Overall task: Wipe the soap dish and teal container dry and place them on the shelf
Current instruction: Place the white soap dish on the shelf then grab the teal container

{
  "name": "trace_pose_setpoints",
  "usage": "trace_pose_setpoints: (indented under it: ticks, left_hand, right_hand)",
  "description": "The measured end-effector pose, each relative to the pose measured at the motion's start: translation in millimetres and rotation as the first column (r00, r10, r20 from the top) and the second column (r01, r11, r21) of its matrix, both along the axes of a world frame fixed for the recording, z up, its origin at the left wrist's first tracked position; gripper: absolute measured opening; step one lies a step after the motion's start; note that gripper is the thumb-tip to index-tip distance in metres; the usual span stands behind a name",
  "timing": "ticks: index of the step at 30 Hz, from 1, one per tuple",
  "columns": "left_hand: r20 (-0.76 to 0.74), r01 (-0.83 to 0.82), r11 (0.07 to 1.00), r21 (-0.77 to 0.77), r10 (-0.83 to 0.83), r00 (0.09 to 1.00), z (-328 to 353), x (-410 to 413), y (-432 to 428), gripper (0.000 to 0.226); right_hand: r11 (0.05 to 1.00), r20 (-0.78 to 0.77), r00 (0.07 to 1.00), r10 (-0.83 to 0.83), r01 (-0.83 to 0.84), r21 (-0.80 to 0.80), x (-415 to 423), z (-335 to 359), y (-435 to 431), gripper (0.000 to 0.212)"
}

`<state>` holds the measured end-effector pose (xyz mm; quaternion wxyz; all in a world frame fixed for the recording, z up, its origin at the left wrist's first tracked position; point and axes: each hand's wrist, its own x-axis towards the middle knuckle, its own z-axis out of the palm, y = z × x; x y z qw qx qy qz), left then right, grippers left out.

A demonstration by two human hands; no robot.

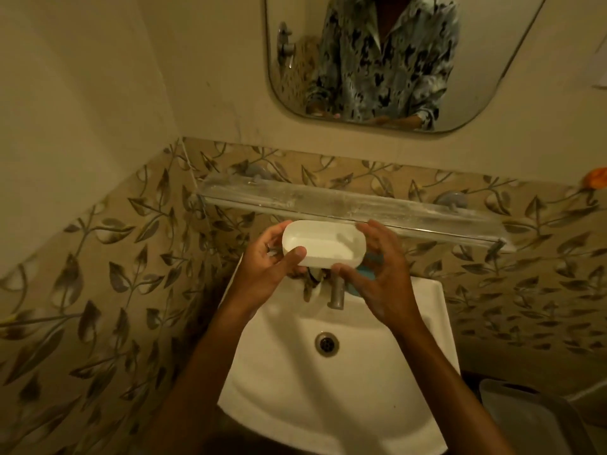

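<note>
Holding soap dish (323, 246) in both bare hands above sink (279, 389), just in front of and slightly below glass shelf (345, 205); dish not yet on shelf.

Left grip (262, 264): thumb laid over near rim, fingers wrapped behind left end, so closed round dish. Right grip (381, 274): thumb under near right corner, fingertips at far right end, also clasping dish but looser. Dish open side up, approx. level, looks empty inside.

Teal container (368, 261): only slivers show behind right grip, beside tap (338, 292) at back of sink. Can't tell if upright or wet.

No cloth or towel in view, so can't tell w/ what the wiping is done.

Handling est.:
- Dish = white plastic, 1 piece, thin wall. Prob. light and stiff; won't crush under finger pressure.
- Glossy surface, so slippery if any wet film remains. Hard basin below: a drop prob. means a clatter or chip.
- Best hold: short ends, thumb on rim + fingers under base, as now. To wipe, 1 hand must take it alone by 1 end.
- Shelf is glass w/ low rail along front edge: lift over rail, set flat, don't slide.
- Container judged similar plastic, light; take by side wall.

Progress est.: on item 1 of 2; neither on shelf.
</note>
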<state>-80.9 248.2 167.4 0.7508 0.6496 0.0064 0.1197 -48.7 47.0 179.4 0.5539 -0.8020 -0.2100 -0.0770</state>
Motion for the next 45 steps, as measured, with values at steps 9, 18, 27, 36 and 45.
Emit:
trace_pose_setpoints:
  ticks: [9,18,27,36,45]
  left_hand:
    - [0.031,-0.090,0.988,0.128,0.087,0.996,47,59,24,0.061]
    - [0.062,-0.134,0.700,0.701,0.127,0.990,54,106,42,0.070]
    - [-0.004,-0.051,0.575,0.817,0.095,0.995,47,114,45,0.063]
    - [-0.081,0.011,0.383,0.924,0.167,0.983,44,112,48,0.065]
    - [0.102,-0.200,0.438,0.876,0.237,0.966,38,94,44,0.047]
  right_hand:
    - [0.982,-0.044,0.996,-0.073,0.080,0.173,51,46,16,0.049]
    - [0.992,0.018,0.994,-0.112,0.111,0.053,96,55,28,0.055]
    - [0.994,0.011,0.996,-0.093,0.094,-0.047,110,34,34,0.048]
    - [0.985,-0.058,0.996,-0.063,0.053,-0.166,115,24,30,0.055]
    - [0.981,0.195,0.970,-0.148,0.169,-0.099,94,17,19,0.040]
